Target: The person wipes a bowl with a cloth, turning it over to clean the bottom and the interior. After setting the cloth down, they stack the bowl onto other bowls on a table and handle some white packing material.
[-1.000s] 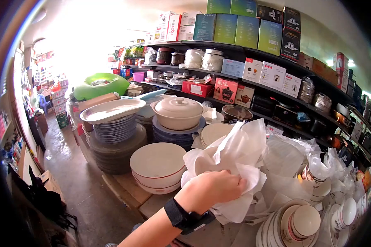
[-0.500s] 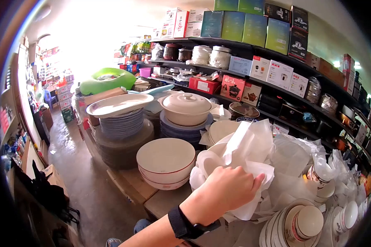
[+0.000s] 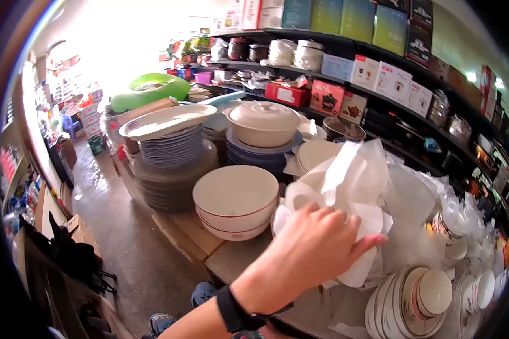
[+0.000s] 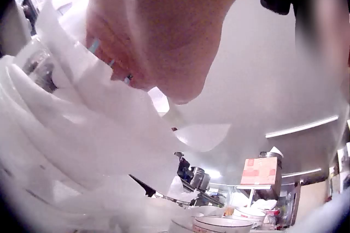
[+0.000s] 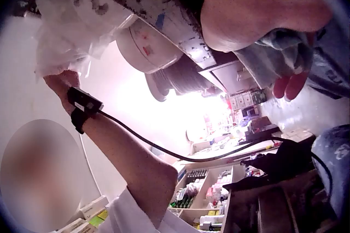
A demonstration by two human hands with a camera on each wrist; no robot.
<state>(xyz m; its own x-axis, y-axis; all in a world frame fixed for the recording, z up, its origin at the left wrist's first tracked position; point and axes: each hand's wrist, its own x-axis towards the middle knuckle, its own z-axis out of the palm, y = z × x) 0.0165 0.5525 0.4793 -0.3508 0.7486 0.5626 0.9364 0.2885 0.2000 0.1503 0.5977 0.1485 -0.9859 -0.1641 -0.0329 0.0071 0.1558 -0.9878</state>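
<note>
My left hand (image 3: 316, 243) reaches over a bundle of thin white wrapping paper (image 3: 359, 175) on the table, its thumb out to the right. In the left wrist view its fingers curl over and grip the crumpled paper (image 4: 109, 113). Pale rims show among the folds; the paper hides most of what lies inside. Below table level, my right hand (image 5: 262, 9) holds a grey-blue cloth (image 5: 273, 55), with fingertips showing past it. Two nested white bowls (image 3: 237, 192) with red rim lines stand left of the paper.
A lidded white casserole (image 3: 266, 121) sits on stacked blue plates. Further left, an oval platter (image 3: 167, 122) tops tall plate stacks. Patterned bowls (image 3: 434, 291) rest on plates at the lower right. Shelves of boxed pots (image 3: 393, 82) line the back. A cable (image 5: 180, 159) runs from the left wrist.
The view has shifted, so the bowls and shelves sit higher and further right. My left hand stays at the paper, its thumb now stretched out to the right.
</note>
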